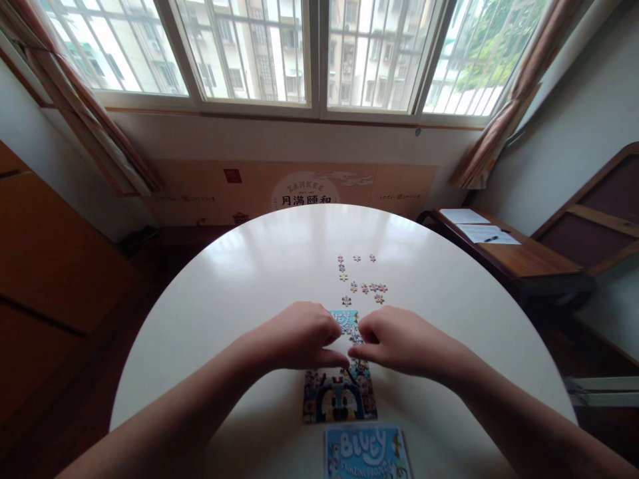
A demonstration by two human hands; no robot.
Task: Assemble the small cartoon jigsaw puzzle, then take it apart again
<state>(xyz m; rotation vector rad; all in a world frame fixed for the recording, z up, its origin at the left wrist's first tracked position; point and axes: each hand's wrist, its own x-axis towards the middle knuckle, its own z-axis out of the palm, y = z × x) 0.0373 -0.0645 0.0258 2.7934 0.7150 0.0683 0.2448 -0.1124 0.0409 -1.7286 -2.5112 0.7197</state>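
Observation:
A partly assembled puzzle (340, 398) lies on the round white table, with a dark blue dog face in its lower part and light blue at its top. My left hand (310, 334) is over its left side, fingers curled and thumb stretched toward the middle. Opposite it, my right hand (392, 338) rests at the right side, fingers bent, its thumb pointing inward. Both sets of fingertips are at the puzzle's middle; whether they pinch a piece is too small to tell. Loose pieces (373, 287) are scattered just beyond the hands.
Nearest me lies a blue card reading BLUEY (367, 452). The white table (200, 332) has a curved edge all round. Papers (486, 234) and a pen are on a wooden chair or bench (536, 256) at the right. Windows and curtains stand behind.

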